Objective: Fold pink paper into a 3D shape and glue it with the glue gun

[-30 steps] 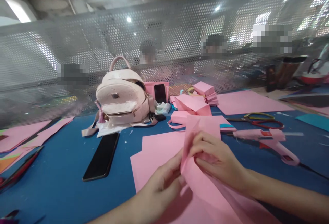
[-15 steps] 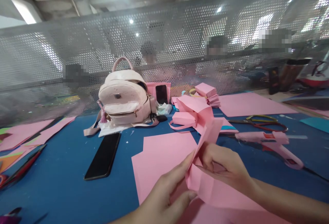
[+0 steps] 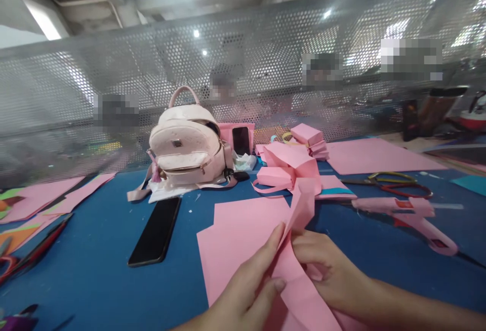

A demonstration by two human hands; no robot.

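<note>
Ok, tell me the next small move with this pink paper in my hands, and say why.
Probably press the crease flatter with the left hand, sliding its thumb along the fold. Both it and the right hand pinch the folded pink paper, whose tip stands up loosely between them, above the flat pink sheets on the blue table.

The backpack (image 3: 186, 146) is pale pink with gold zips. Under it the table (image 3: 94, 270) is deep blue; in front of it lies a black phone (image 3: 155, 232). Right of the backpack, the folded paper (image 3: 304, 207), the flat sheets (image 3: 235, 235) and the small boxes (image 3: 308, 133) are one pink. Farther right, the glue gun (image 3: 410, 214) is pink with red-orange marks and the scissors (image 3: 374, 181) have yellow and red handles. Behind the backpack the screen (image 3: 114, 78) is grey, patterned with small holes.
</note>
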